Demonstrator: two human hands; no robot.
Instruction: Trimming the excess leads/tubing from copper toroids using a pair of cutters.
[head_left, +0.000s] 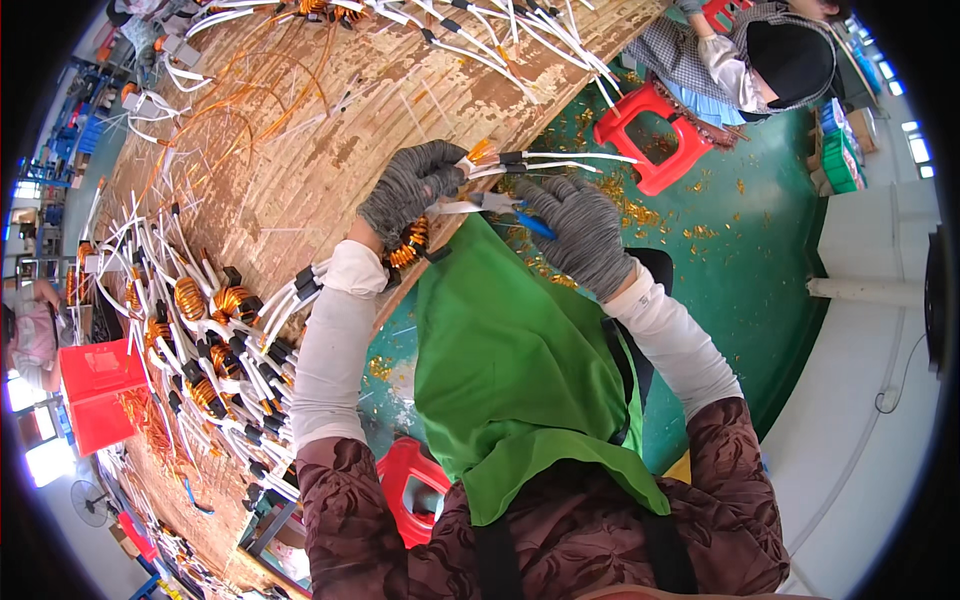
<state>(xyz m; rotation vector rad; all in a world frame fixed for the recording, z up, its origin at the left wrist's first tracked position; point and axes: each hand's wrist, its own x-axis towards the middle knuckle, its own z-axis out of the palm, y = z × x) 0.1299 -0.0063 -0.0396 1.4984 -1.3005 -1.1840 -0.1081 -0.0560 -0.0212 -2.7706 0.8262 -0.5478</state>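
My left hand (412, 190), in a grey knit glove, is closed around a copper-wound ring coil (408, 246) at the table's edge. White leads with black sleeves (515, 160) run out from that hand to the right, with orange wire ends near the fingers. My right hand (580, 228), gloved alike, is closed on a blue-handled tool (535, 225) with a grey metal head. The tool's head lies close to a white lead just right of my left hand. Its exact kind is partly hidden by the fingers.
A pile of coils with white leads (215, 340) covers the wooden table (300, 150) at left; more leads lie at its far end. Red stools (665, 140) and a seated person (750, 60) are at far right. Orange scraps (640, 215) litter the green floor.
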